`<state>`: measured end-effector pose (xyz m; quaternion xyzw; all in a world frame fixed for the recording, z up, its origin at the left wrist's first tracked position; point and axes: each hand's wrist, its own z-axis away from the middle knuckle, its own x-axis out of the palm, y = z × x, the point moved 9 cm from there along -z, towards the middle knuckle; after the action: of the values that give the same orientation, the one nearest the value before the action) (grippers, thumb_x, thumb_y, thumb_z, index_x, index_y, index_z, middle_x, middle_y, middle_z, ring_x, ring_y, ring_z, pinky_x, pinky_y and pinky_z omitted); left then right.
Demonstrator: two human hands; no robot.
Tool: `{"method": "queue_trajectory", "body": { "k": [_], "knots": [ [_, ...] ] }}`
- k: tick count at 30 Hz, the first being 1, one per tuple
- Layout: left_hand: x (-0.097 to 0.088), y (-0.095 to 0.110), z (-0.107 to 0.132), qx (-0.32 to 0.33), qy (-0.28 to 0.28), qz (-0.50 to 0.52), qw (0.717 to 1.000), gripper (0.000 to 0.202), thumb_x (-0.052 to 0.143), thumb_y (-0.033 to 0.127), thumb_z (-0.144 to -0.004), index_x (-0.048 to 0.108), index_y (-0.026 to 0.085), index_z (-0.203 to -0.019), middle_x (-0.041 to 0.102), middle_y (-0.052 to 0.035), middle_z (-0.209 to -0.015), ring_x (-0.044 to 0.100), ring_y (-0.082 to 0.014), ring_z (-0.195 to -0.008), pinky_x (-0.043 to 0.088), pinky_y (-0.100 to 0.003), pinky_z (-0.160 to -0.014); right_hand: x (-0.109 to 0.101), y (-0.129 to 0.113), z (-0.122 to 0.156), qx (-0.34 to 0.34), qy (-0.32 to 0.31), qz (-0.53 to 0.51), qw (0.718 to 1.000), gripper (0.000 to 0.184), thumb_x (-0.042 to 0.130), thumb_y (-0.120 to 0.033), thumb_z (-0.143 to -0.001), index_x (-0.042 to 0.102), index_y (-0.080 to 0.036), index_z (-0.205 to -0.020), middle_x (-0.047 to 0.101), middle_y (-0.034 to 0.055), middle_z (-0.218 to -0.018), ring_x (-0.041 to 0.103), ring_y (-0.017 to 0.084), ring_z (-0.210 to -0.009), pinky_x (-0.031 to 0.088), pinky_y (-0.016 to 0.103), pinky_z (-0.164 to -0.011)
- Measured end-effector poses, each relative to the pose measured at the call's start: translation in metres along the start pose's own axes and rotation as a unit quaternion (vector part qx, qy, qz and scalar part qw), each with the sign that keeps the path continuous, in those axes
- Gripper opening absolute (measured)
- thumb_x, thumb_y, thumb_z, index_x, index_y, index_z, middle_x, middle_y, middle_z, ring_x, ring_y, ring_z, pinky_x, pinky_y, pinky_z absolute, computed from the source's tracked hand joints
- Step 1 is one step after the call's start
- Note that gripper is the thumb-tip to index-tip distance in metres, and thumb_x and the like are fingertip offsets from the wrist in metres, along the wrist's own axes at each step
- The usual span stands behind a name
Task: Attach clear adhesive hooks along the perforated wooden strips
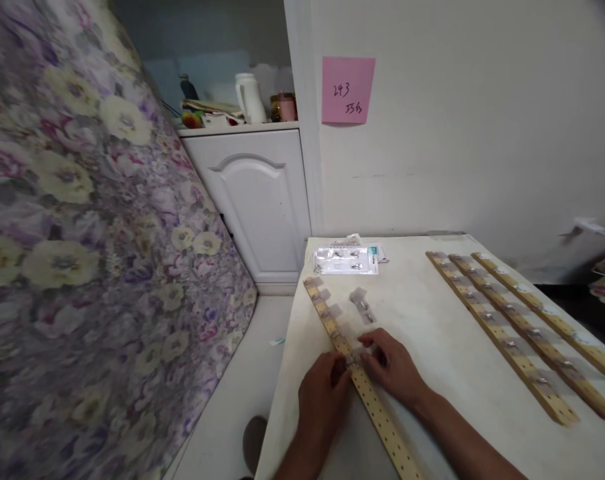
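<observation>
A long perforated wooden strip [377, 417] lies diagonally on the white table [432, 320]. Small clear packets are fixed along its far end. My left hand [322, 393] and my right hand [390, 363] meet over the strip's middle, fingers pinched together on a small clear packet [351, 360] at the strip. Two loose clear packets [362, 307] lie on the table just beyond my right hand.
Three more wooden strips [512, 327] with packets lie side by side at the right. A clear blister pack [346, 260] sits at the table's far edge. A floral-covered mattress [82, 233] leans at left. A white cabinet [257, 200] stands behind, and a pink note [347, 90] hangs on the wall.
</observation>
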<state>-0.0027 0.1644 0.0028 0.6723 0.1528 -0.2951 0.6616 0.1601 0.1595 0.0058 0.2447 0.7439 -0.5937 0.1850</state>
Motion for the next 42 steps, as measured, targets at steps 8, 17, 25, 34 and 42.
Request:
{"method": "queue_trajectory", "body": {
  "k": [8,17,25,34,42],
  "knots": [
    [0.001,-0.003,0.0,-0.012,-0.002,-0.013,1.0,0.021,0.056,0.026,-0.074,0.061,0.024,-0.095,0.068,0.0017,-0.086,0.06,-0.0155,-0.079,0.041,-0.025,-0.07,0.007,0.002,0.0,0.066,-0.013,-0.034,0.997,0.021,0.056,-0.022,-0.074,0.058,-0.019,-0.095,0.062,0.0008,-0.078,0.056,0.014,-0.062,0.045,0.026,-0.059],
    [0.0,-0.002,0.0,-0.007,0.001,-0.011,1.0,0.023,0.055,0.028,-0.076,0.06,0.024,-0.097,0.068,0.0005,-0.088,0.06,-0.0168,-0.081,0.041,-0.026,-0.072,0.009,0.005,-0.002,0.057,-0.011,-0.062,0.996,0.017,0.056,-0.021,-0.074,0.057,-0.019,-0.09,0.056,-0.0013,-0.07,0.054,0.015,-0.064,0.044,0.026,-0.059],
    [0.0,-0.001,0.001,-0.022,-0.007,-0.013,1.0,0.019,0.056,0.029,-0.075,0.058,0.024,-0.093,0.067,0.0022,-0.084,0.06,-0.0158,-0.078,0.039,-0.025,-0.069,0.011,0.007,-0.002,0.057,-0.023,-0.073,0.995,0.016,0.057,-0.02,-0.073,0.057,-0.019,-0.09,0.053,-0.0022,-0.07,0.052,0.014,-0.064,0.042,0.025,-0.058],
    [0.001,-0.003,0.0,-0.01,-0.003,-0.005,1.0,0.023,0.055,0.028,-0.076,0.061,0.023,-0.098,0.068,-0.0001,-0.091,0.061,-0.017,-0.083,0.042,-0.026,-0.074,0.011,0.009,-0.002,0.065,-0.025,-0.083,0.994,0.016,0.057,-0.02,-0.074,0.057,-0.019,-0.09,0.052,-0.0031,-0.067,0.051,0.013,-0.062,0.041,0.025,-0.057],
    [0.002,-0.004,0.0,-0.015,-0.008,-0.005,1.0,0.023,0.055,0.03,-0.077,0.062,0.025,-0.098,0.07,-0.0003,-0.094,0.062,-0.0176,-0.086,0.042,-0.026,-0.075,0.013,0.011,-0.003,0.058,-0.03,-0.096,0.993,0.016,0.057,-0.018,-0.073,0.057,-0.019,-0.089,0.055,-0.0022,-0.07,0.053,0.014,-0.064,0.043,0.025,-0.058]
  ]
}}
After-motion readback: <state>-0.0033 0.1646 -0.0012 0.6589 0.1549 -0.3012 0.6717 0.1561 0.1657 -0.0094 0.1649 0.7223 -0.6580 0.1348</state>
